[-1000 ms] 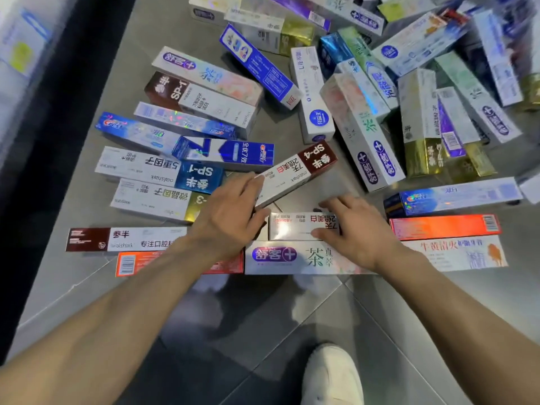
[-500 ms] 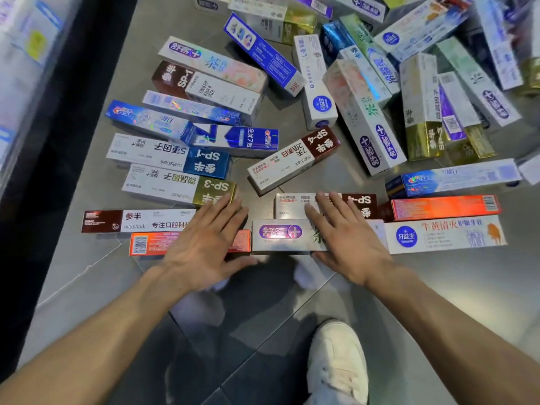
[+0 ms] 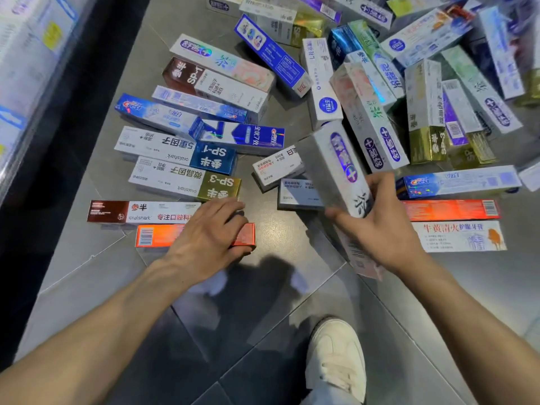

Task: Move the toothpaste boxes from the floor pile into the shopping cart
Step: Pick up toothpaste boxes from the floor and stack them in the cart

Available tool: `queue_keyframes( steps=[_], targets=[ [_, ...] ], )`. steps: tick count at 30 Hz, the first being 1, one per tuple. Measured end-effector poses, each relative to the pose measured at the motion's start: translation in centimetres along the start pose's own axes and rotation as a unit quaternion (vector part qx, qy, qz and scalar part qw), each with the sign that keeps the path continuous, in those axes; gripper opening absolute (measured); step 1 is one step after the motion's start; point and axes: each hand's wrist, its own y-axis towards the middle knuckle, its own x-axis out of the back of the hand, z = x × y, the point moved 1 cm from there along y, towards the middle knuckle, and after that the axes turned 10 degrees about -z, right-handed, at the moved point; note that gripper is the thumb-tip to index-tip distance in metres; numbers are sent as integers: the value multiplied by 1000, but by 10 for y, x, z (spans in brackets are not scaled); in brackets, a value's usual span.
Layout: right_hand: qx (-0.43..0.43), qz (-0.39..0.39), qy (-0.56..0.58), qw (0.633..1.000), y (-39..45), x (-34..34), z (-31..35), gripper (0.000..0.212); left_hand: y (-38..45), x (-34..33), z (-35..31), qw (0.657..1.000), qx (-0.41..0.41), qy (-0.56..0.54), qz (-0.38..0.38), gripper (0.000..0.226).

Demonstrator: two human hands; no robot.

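— Head view: where is the silver-white box (image 3: 339, 168)?
— Right hand (image 3: 382, 229) grips it, tilted above the floor (image 3: 87, 276) pile.
— And the left hand (image 3: 204, 238)?
— Its fingers curl on the orange box (image 3: 152, 235).

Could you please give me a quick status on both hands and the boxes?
Right hand grips a white box, tilted up off the floor. Left hand closing on the orange box, still flat. Cart not in view. Nothing blocking.
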Motion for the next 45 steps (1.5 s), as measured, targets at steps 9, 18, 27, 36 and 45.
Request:
queue_keyframes(
  steps=[9, 18, 27, 36, 45],
  targets=[
    [-164, -47, 217, 961, -29, 12, 40, 73, 41, 116, -55, 865, 377, -321, -78, 38],
    [-200, -4, 274, 941, -56, 192, 214, 78, 108, 313, -155, 626, 529, -567, -81, 55],
    [-211, -43, 291, 932, -105, 454, 439, 64, 202, 622, -304, 623, 512, -591, -21, 12],
    [-165, -188, 267, 931, -187, 606, 544, 62, 214, 781, -410, 698, 337, -632, -4, 20],
    [-239, -435, 289, 819, -355, 626, 588, 56, 148, 844, -504, 802, 114, -574, 125, 20]
  ],
)
